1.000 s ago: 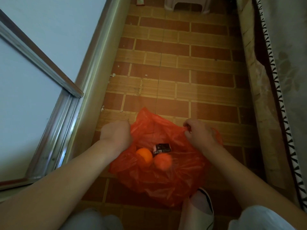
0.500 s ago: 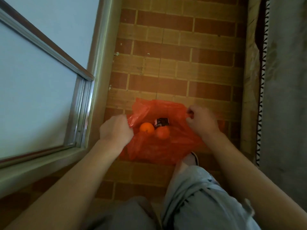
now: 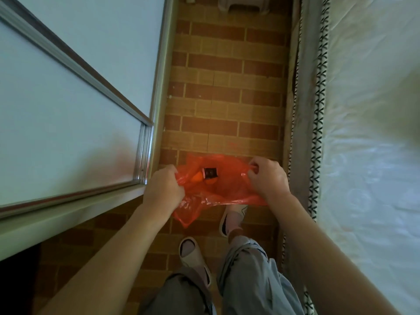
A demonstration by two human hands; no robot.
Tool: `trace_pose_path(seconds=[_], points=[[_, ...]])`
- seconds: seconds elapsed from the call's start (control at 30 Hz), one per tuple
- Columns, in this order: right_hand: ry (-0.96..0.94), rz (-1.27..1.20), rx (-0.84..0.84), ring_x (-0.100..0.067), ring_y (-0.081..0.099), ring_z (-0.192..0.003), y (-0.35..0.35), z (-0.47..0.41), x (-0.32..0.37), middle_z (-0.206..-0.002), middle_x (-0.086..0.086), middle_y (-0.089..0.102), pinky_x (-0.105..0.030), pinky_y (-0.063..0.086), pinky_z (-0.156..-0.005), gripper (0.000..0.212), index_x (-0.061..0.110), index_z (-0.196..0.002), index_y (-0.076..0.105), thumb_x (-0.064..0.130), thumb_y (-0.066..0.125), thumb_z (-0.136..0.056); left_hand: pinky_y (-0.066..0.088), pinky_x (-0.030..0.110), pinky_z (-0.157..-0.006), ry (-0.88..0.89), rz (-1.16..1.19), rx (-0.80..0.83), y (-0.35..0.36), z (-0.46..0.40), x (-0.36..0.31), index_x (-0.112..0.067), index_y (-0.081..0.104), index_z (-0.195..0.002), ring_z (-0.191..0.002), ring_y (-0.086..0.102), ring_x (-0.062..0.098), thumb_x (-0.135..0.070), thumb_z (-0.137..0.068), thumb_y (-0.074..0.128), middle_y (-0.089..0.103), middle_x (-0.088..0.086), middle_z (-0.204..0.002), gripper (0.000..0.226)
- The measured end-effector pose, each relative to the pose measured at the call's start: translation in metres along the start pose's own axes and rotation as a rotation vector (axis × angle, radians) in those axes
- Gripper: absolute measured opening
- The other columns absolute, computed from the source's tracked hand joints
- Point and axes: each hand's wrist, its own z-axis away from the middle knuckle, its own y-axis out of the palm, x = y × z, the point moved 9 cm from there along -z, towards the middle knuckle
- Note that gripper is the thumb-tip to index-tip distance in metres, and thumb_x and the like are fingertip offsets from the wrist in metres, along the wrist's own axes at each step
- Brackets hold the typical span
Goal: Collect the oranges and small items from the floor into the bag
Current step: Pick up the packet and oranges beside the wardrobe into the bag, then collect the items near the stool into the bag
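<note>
A red plastic bag [image 3: 229, 189] hangs between my two hands above the brick floor. My left hand [image 3: 163, 190] grips its left edge and my right hand [image 3: 268, 178] grips its right handle, holding the mouth open. Inside lie an orange [image 3: 197, 177], part of a second orange [image 3: 210, 182] and a small black box [image 3: 210, 173].
A pale cabinet with metal-framed sliding doors [image 3: 145, 155] stands along the left. A mattress [image 3: 363, 133] with a patterned edge runs along the right. The brick floor [image 3: 227, 98] forms a narrow strip between them. My slippered feet [image 3: 231, 220] stand below the bag. A white stool [image 3: 243, 5] is at the far end.
I have risen from a crouch, and the bag has come up off the floor in both hands. The camera looks from higher up, and both feet now show.
</note>
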Motion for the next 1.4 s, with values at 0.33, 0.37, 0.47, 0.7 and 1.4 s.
trace_pose_path(seconds=[0.33,0.37,0.47,0.7,1.4], points=[[0.033,-0.179,-0.125,-0.022,0.070,-0.089,-0.137,0.120,0.043,-0.094,0.003,0.076,-0.032,0.055,-0.073,0.027,0.025,-0.104,0.075,0.019,0.062,-0.081,0.062,0.038,-0.066,0.081,0.056,-0.109,-0.132,0.121,-0.069,-0.026,0.065,-0.106,-0.071,0.068,0.013,-0.017,-0.088,0.073,0.067,-0.009,-0.089,0.022],[0.030,-0.218,-0.146,-0.020,0.070,-0.090,-0.149,0.130,0.047,-0.095,0.005,0.076,-0.032,0.056,-0.075,0.029,0.026,-0.104,0.076,0.016,0.062,-0.080,0.063,0.039,-0.067,0.098,0.053,-0.116,-0.144,0.129,-0.077,-0.027,0.065,-0.105,-0.071,0.068,0.013,-0.018,-0.087,0.073,0.067,-0.009,-0.089,0.021],[0.032,-0.290,-0.191,-0.017,0.070,-0.093,-0.178,0.151,0.053,-0.098,0.007,0.076,-0.034,0.058,-0.081,0.029,0.026,-0.104,0.076,0.013,0.065,-0.080,0.061,0.037,-0.075,0.149,0.028,-0.151,-0.176,0.143,-0.105,-0.026,0.065,-0.098,-0.080,0.065,0.011,-0.018,-0.088,0.072,0.066,-0.010,-0.089,0.015],[0.030,-0.361,-0.205,-0.010,0.067,-0.090,-0.218,0.145,0.045,-0.096,0.012,0.073,-0.028,0.054,-0.075,0.026,0.028,-0.103,0.075,0.015,0.066,-0.082,0.057,0.031,-0.073,0.162,0.064,-0.222,-0.214,0.138,-0.164,-0.024,0.065,-0.094,-0.082,0.064,0.013,-0.019,-0.092,0.069,0.065,-0.008,-0.088,0.007],[-0.081,-0.441,-0.211,-0.012,0.066,-0.084,-0.385,0.030,0.064,-0.086,0.009,0.070,-0.026,0.052,-0.076,0.026,0.019,-0.103,0.076,0.006,0.064,-0.083,0.050,0.031,-0.067,0.099,0.150,-0.327,-0.303,0.074,-0.288,-0.024,0.065,-0.084,-0.077,0.064,0.016,-0.012,-0.088,0.069,0.065,-0.007,-0.080,0.012]])
